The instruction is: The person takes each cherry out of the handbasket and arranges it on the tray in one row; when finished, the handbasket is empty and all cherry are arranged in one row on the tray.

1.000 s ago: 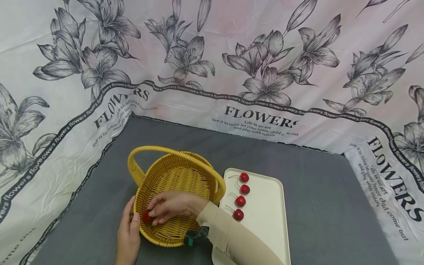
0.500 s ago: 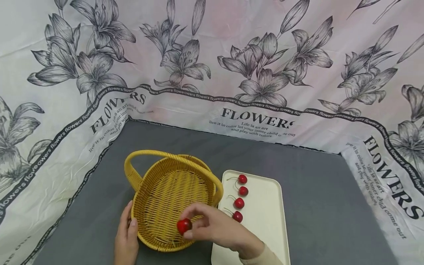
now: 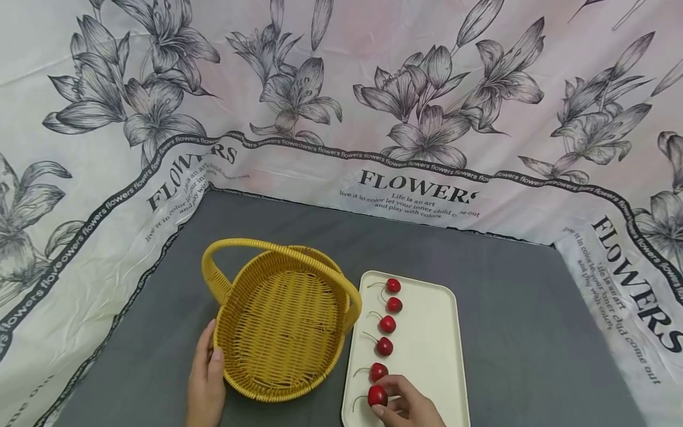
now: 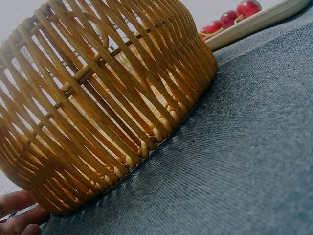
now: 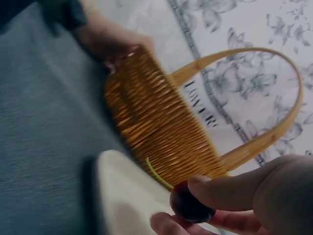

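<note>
My left hand (image 3: 207,382) rests against the left side of a yellow woven basket (image 3: 285,332) with a tall handle. Its thumb and fingers lie along the outer wall; in the left wrist view some fingers (image 4: 19,215) touch the weave low down. With thumb and fingers my right hand (image 3: 408,403) pinches a red cherry (image 3: 377,396) with a stem, over the near end of a cream tray (image 3: 432,332). In the right wrist view the held cherry (image 5: 190,203) looks dark, its stem pointing toward the basket. Just beyond it lies another cherry (image 3: 379,372).
Several more cherries (image 3: 385,346) run in a row along the tray's left side, stems to the left. The tray stands close to the basket's right side. A grey cloth (image 3: 512,320) covers the table, with a flower-printed curtain (image 3: 299,160) behind.
My right hand has moved from inside the basket to the right, over the tray's near end, carrying the cherry. A cherry near it, hidden before, now shows. The left hand stays at the basket.
</note>
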`<state>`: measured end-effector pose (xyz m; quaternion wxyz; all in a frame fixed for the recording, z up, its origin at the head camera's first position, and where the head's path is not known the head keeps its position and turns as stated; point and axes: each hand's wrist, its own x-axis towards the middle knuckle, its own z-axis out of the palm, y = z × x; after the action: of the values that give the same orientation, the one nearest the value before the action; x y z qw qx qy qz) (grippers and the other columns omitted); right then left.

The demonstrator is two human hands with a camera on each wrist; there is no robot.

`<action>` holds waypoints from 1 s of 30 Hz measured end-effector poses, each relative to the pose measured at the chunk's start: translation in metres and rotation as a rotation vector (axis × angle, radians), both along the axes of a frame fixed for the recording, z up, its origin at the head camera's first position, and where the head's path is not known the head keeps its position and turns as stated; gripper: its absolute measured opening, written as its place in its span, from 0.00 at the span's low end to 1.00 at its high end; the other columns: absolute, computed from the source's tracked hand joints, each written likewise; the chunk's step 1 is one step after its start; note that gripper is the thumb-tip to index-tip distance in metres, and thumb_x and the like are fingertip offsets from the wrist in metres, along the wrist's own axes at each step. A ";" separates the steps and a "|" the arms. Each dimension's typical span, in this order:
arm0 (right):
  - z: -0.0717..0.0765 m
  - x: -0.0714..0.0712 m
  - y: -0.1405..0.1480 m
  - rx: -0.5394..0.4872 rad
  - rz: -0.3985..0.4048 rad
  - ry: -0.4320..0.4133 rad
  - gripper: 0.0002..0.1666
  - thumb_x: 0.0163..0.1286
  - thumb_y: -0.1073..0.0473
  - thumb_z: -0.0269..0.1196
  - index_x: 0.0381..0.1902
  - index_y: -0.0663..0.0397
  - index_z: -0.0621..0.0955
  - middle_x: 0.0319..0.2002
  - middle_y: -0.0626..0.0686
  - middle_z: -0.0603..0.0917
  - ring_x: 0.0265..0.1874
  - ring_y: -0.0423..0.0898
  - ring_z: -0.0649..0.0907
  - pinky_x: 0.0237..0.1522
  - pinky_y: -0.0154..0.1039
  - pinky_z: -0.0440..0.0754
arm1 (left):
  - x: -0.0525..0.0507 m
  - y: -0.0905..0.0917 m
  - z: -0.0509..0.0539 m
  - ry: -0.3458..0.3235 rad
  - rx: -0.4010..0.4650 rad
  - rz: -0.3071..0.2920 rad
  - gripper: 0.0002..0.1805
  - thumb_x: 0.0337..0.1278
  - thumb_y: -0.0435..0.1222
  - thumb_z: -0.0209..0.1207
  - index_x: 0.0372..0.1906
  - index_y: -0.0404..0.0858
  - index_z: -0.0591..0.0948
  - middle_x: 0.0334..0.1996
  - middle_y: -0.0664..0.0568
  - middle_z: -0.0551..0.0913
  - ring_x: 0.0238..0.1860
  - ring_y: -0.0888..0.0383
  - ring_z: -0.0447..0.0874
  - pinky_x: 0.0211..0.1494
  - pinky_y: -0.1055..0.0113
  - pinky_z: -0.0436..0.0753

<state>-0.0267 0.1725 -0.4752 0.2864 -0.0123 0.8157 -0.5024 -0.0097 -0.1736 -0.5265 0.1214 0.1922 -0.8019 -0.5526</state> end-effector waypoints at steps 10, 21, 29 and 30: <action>-0.025 0.014 -0.002 0.126 -0.001 0.113 0.28 0.60 0.49 0.69 0.51 0.60 0.74 0.37 0.50 0.76 0.34 0.43 0.77 0.34 0.35 0.78 | -0.001 0.001 -0.002 0.007 0.004 0.004 0.27 0.77 0.44 0.37 0.76 0.53 0.53 0.69 0.46 0.62 0.51 0.73 0.66 0.45 0.83 0.67; -0.024 0.025 -0.003 0.125 0.032 0.183 0.25 0.61 0.49 0.69 0.48 0.57 0.75 0.38 0.50 0.71 0.30 0.34 0.73 0.30 0.30 0.76 | 0.000 0.000 0.001 0.009 0.038 -0.010 0.27 0.77 0.45 0.37 0.76 0.53 0.53 0.70 0.48 0.60 0.53 0.69 0.67 0.45 0.85 0.67; -0.008 0.014 0.010 0.206 0.081 0.140 0.31 0.58 0.49 0.71 0.52 0.59 0.74 0.48 0.58 0.69 0.37 0.45 0.74 0.28 0.30 0.74 | 0.005 0.006 0.011 0.293 -0.315 0.189 0.21 0.72 0.38 0.46 0.66 0.40 0.73 0.51 0.36 0.75 0.48 0.42 0.70 0.50 0.49 0.64; -0.004 0.012 0.012 0.219 0.082 0.136 0.31 0.58 0.50 0.71 0.53 0.59 0.74 0.50 0.59 0.69 0.39 0.47 0.74 0.28 0.31 0.74 | 0.006 0.008 0.015 0.356 -0.405 0.237 0.19 0.70 0.36 0.49 0.60 0.37 0.78 0.45 0.34 0.76 0.43 0.41 0.71 0.48 0.47 0.64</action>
<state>-0.0145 0.1848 -0.4788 0.2503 -0.0482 0.8821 -0.3962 -0.0035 -0.1652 -0.5113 0.3595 0.1565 -0.8339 -0.3885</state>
